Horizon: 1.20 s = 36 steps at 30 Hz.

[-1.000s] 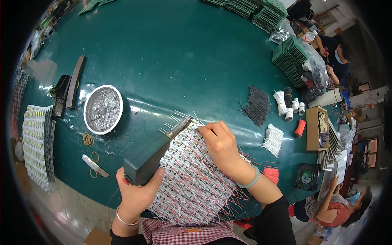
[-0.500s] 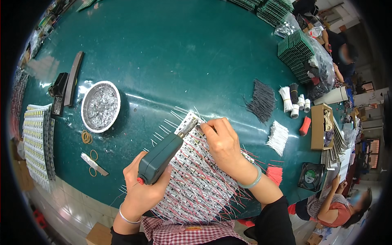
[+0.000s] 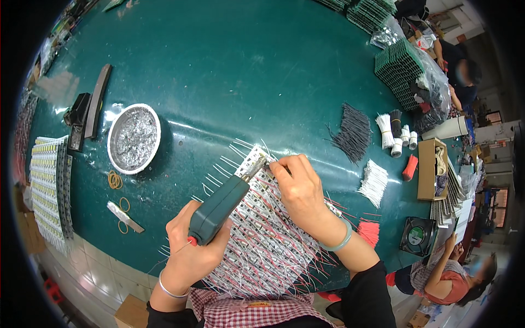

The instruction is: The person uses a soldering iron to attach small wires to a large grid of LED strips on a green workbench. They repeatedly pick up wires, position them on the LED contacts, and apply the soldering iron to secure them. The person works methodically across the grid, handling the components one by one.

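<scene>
My left hand is wrapped round a dark green soldering gun with a red rear end, where a thin wire trails out. The gun's metal nose points up and right, over the far end of a panel of white circuit boards. Rows of red and white wires stick out from this panel, which lies in front of me. Close beside the nose, at the panel's far right edge, my right hand is closed with thumb and forefinger pinched. Whatever is between those fingertips is too small to make out.
A white bowl of silvery scraps stands left, near rubber bands. Further left is a board stack. On the right lie black wires, white wires, red wires, a cardboard box and a fan. Two people work beyond.
The soldering gun has shifted slightly up and to the right, its nose nearer my right fingertips. My right hand keeps its pinch almost in place. The whole view has moved a little.
</scene>
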Each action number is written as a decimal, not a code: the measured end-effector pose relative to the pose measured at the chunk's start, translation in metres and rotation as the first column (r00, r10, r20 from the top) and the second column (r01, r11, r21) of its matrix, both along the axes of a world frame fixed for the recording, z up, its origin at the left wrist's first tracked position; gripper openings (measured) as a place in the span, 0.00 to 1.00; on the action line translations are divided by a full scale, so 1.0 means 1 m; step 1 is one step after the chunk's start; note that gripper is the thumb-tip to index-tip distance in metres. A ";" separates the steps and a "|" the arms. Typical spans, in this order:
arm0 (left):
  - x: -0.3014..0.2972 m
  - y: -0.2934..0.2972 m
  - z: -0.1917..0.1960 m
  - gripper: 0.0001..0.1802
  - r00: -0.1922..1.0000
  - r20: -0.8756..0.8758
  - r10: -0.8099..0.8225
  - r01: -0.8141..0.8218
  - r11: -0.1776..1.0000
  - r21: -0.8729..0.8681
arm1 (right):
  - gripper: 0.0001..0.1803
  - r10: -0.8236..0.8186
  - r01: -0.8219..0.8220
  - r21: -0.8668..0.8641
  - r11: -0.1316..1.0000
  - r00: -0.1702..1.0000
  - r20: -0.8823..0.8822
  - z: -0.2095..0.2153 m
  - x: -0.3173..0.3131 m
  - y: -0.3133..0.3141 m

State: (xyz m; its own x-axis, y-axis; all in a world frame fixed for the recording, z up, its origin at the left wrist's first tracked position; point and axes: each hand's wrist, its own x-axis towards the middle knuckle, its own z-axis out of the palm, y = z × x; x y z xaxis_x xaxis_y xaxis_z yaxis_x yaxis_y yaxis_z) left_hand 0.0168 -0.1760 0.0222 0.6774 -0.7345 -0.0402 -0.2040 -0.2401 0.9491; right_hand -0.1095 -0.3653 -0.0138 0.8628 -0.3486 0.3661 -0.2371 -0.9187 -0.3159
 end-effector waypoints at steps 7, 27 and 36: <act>0.001 0.005 0.004 0.07 0.999 0.042 0.033 -0.031 0.998 -0.053 | 0.17 0.001 -0.001 0.006 1.000 1.000 -0.006 0.001 0.001 0.000; 0.000 0.001 -0.002 0.08 0.999 0.033 0.006 -0.005 1.000 -0.025 | 0.18 -0.001 0.002 0.028 1.000 1.000 -0.013 0.001 0.000 -0.001; 0.006 0.029 0.011 0.15 0.922 0.346 0.176 -0.172 0.984 -0.042 | 0.18 -0.006 0.006 0.019 1.000 1.000 -0.023 0.000 -0.001 -0.001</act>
